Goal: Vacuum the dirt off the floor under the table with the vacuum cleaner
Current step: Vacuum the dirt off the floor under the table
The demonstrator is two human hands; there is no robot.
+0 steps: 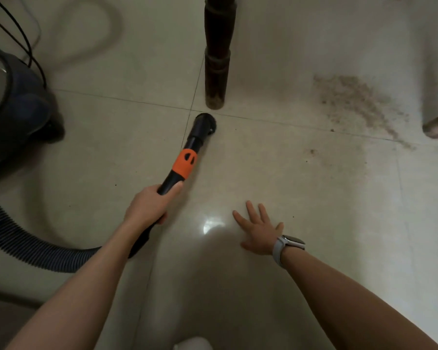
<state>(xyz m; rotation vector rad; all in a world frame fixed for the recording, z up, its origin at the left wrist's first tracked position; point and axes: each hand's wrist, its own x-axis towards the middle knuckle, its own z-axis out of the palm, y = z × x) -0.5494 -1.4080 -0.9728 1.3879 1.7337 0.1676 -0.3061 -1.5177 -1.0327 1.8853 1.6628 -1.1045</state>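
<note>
Vacuum (13,102) sits at nine o'clock. Left hand (147,205) grips the wand (185,160), nozzle (204,123) just beside the table leg (216,66). Right hand (259,231) is spread open, empty. Dirt (357,104) lies at two o'clock, untouched; the sweep probably goes rightward next.

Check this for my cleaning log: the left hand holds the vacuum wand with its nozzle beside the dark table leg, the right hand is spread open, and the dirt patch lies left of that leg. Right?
Not quite. In the head view the dirt patch lies right of the table leg, not left. The rest stands: the left hand holds the vacuum wand, its nozzle sits beside the leg, and the right hand is spread open.
</note>
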